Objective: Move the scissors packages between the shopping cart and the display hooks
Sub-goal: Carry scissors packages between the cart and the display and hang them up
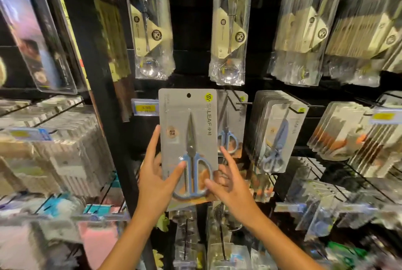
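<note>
Left hand (155,179) raised, thumb across the front and fingers behind gripping an upright scissors package (188,139), right hand (230,185) raised beside it, fingers spread, thumb touching its lower edge, display hook (243,103) just right.

L hand (156,180) pinching; R hand (230,185) fingers spread, prob. just touching.
</note>
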